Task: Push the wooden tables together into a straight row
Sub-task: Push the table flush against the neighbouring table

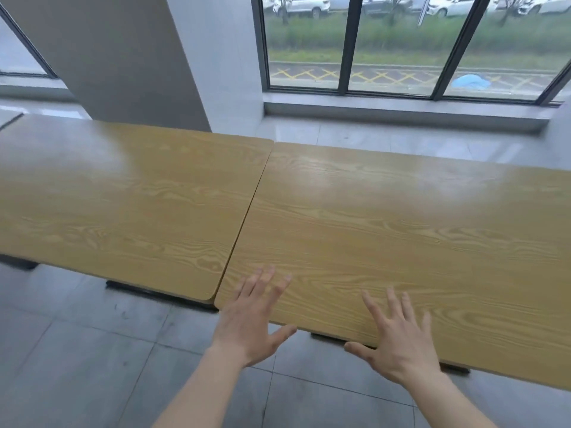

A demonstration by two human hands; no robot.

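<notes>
Two wooden tables stand side by side with only a thin seam between them. The left table [123,205] sits slightly farther from me than the right table [401,236], so their near edges are a little offset. My left hand [253,322] hovers open with fingers spread over the near left corner of the right table. Over that table's near edge is my right hand [398,338], also open with fingers spread, the thumb below the edge. Neither hand grips anything.
A wide white pillar [123,57] rises behind the left table. Tall windows [401,41] with a low sill run along the far wall. Grey tiled floor [77,350] lies in front of the tables. Dark table bases [154,295] show beneath the near edges.
</notes>
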